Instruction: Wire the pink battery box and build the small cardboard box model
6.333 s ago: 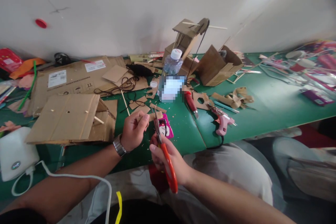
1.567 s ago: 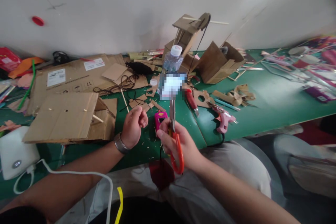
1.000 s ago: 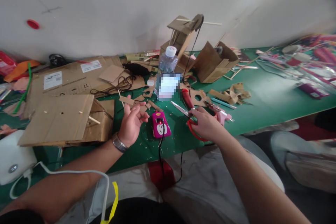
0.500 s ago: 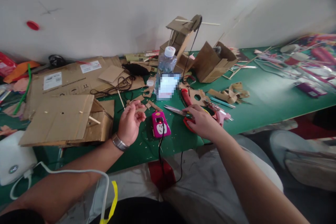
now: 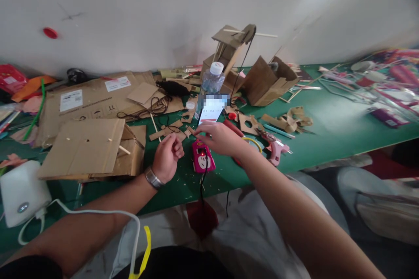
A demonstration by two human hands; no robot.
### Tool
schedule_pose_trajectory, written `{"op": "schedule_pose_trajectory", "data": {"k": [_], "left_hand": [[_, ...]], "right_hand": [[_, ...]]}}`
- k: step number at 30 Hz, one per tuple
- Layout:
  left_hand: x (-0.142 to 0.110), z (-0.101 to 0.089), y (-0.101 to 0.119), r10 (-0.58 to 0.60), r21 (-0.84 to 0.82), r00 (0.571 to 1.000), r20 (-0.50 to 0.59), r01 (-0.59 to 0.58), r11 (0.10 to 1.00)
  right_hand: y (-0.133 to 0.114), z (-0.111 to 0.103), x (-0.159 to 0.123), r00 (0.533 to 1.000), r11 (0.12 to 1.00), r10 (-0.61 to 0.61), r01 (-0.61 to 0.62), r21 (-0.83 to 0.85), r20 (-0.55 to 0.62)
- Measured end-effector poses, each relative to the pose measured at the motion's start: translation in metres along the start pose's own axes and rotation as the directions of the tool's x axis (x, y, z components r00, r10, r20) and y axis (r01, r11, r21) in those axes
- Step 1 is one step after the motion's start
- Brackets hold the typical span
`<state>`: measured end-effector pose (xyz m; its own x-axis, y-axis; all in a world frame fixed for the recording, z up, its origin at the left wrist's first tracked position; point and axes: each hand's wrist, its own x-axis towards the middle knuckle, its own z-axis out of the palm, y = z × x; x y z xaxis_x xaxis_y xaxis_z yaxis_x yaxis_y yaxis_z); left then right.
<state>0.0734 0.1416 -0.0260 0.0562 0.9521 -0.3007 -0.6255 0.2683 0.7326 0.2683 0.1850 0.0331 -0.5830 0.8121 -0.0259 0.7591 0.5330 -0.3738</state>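
My left hand [image 5: 168, 157], its fingers curled in, hovers just left of a magenta power socket block [image 5: 203, 161] with a black cord; I see nothing in it. My right hand [image 5: 221, 137] reaches over the block's far side, thumb and forefinger slightly apart beside small cardboard scraps [image 5: 189, 131]. Scissors with red handles [image 5: 237, 162] lie on the table, mostly hidden under the right forearm. Beyond the hand, a phone [image 5: 211, 113] with a lit screen leans against a clear bottle [image 5: 214, 78] with a white cap.
A cardboard model [image 5: 85, 146] stands at left before a flattened box [image 5: 88, 100]. Further back are a taller cardboard model [image 5: 232, 41] and an open carton [image 5: 268, 80]. A pink glue gun [image 5: 276, 148] and a yellow tape ring [image 5: 253, 143] lie right; a power bank [image 5: 24, 194] sits far left.
My right hand has let go of the scissors and moved left, over the socket block to the scraps. My left hand's fingers have curled in more. The view has shifted slightly.
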Motion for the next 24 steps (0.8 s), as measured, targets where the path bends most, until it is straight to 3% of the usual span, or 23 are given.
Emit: {"op": "schedule_pose_trajectory", "data": {"k": [4, 9, 13, 17, 22, 24], "left_hand": [[-0.003, 0.002, 0.000, -0.037, -0.008, 0.999, -0.002, 0.037, 0.999], [-0.002, 0.004, 0.002, -0.046, -0.012, 0.999, 0.016, 0.046, 0.999], [0.000, 0.005, 0.004, -0.016, -0.001, 1.000, 0.015, 0.016, 1.000], [-0.002, 0.004, 0.000, -0.052, 0.052, 0.982, 0.184, 0.043, 0.998], [-0.005, 0.003, -0.008, -0.082, 0.066, 0.971, 0.226, 0.069, 0.995], [-0.005, 0.003, -0.006, -0.077, 0.076, 0.975, 0.208, 0.063, 0.995]], "right_hand": [[-0.010, 0.008, 0.051, 0.982, 0.989, 0.060, -0.035, -0.145, 0.177], [-0.007, 0.014, 0.072, 0.975, 0.985, 0.082, -0.048, -0.164, 0.205], [-0.016, -0.002, 0.052, 0.995, 0.995, 0.036, -0.026, -0.097, 0.097], [-0.028, -0.008, 0.027, 0.993, 0.992, -0.058, 0.069, 0.105, -0.100], [-0.045, -0.012, 0.006, 0.992, 0.987, -0.063, 0.078, 0.140, -0.113], [-0.059, -0.025, -0.014, 0.972, 0.952, -0.140, 0.185, 0.245, -0.187]]}}
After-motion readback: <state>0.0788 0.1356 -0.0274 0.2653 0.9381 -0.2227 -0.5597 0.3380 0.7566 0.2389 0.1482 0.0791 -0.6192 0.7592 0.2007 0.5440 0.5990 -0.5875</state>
